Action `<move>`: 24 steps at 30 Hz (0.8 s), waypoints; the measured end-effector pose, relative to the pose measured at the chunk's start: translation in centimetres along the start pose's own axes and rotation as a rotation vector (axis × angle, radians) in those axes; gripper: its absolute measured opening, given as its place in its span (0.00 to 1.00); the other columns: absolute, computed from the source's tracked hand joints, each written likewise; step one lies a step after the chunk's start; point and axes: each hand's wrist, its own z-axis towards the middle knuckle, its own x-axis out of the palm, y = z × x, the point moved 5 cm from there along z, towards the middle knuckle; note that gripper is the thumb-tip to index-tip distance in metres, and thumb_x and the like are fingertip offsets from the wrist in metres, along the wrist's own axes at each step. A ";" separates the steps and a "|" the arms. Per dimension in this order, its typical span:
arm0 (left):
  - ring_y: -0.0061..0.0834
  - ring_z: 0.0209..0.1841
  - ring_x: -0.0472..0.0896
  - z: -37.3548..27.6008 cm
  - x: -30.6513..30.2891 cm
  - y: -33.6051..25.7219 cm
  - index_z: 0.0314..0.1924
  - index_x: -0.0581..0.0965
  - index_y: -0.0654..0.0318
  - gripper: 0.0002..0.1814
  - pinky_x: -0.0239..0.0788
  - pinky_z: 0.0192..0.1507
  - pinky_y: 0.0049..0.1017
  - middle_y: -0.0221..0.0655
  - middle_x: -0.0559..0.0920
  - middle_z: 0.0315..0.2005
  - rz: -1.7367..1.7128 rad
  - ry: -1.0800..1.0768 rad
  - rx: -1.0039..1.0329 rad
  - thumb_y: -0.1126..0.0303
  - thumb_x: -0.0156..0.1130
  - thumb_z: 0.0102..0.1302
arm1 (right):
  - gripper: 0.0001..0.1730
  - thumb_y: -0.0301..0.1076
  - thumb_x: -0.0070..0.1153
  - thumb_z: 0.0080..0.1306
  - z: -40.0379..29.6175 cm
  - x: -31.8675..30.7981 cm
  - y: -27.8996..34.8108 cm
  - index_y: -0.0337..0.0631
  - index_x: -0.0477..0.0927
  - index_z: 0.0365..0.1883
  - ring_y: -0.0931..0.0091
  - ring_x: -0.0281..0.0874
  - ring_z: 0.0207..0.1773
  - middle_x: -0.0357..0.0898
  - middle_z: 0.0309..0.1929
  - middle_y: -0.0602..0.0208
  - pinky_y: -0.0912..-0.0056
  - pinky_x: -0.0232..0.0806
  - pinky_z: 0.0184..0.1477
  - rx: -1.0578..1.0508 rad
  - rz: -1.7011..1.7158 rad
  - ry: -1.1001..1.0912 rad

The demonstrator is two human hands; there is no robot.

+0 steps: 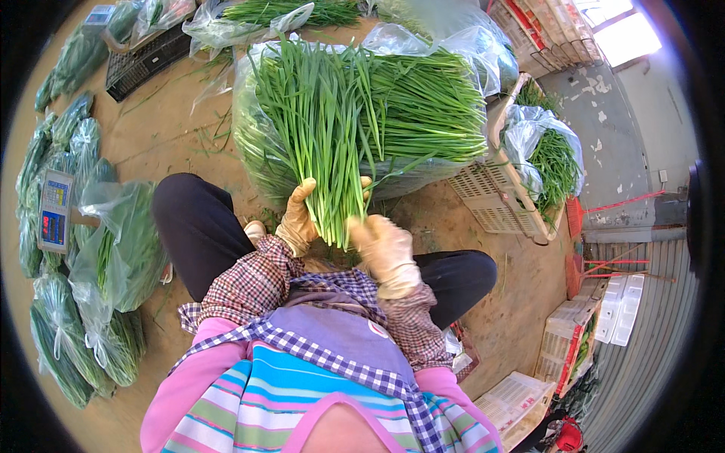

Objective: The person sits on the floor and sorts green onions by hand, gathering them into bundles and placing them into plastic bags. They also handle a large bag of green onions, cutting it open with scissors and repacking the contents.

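Observation:
My left hand point(299, 222), in a cream work glove, is wrapped around a bundle of long green garlic chives point(328, 153). Its thumb lies along the left side and its fingertips show at the right. The pale cut ends point towards me, while the leaves fan over a large clear plastic bag point(262, 164). More chives point(425, 107) lie stacked in that bag, stems to the right. My right hand point(388, 255), gloved too and blurred, is at the lower right of the stem ends; whether its fingers pinch any stem cannot be made out.
Left on the floor lie several bagged bundles of greens point(122, 249) and a digital scale point(55, 210). A black crate point(147, 62) stands at the far left. To the right are a cream plastic crate point(498, 195) with bagged greens and red brooms point(574, 272) by the wall.

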 end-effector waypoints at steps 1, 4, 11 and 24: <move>0.48 0.59 0.66 -0.1 -0.3 0.0 0.64 0.55 0.66 0.42 0.60 0.60 0.42 0.57 0.60 0.60 -0.004 -0.009 -0.013 0.51 0.59 0.56 | 0.32 0.60 0.46 0.61 0.3 -0.6 -1.7 0.36 0.75 0.42 0.66 0.76 0.32 0.78 0.34 0.54 0.64 0.67 0.36 0.226 0.089 0.133; 0.49 0.58 0.67 -0.1 -0.9 0.0 0.61 0.57 0.74 0.38 0.62 0.59 0.43 0.59 0.63 0.58 -0.109 0.006 0.001 0.56 0.57 0.58 | 0.35 0.65 0.45 0.58 2.5 -1.4 0.5 0.37 0.78 0.37 0.74 0.75 0.30 0.79 0.31 0.68 0.72 0.67 0.33 0.187 0.639 0.104; 0.43 0.54 0.71 -0.1 -1.0 -0.6 0.59 0.62 0.70 0.33 0.62 0.59 0.43 0.52 0.70 0.53 -0.136 -0.055 0.076 0.61 0.59 0.57 | 0.12 0.32 0.53 0.63 3.5 0.9 3.0 0.37 0.78 0.43 0.79 0.77 0.33 0.81 0.35 0.68 0.77 0.70 0.39 -0.325 1.191 -0.286; 0.26 0.34 0.75 0.6 2.5 -2.3 0.66 0.43 0.69 0.42 0.70 0.49 0.34 0.34 0.75 0.34 -0.237 0.077 0.095 0.72 0.56 0.57 | 0.13 0.31 0.49 0.63 1.9 -1.1 -5.9 0.35 0.76 0.45 0.76 0.77 0.33 0.79 0.36 0.60 0.74 0.70 0.37 -0.139 1.377 0.206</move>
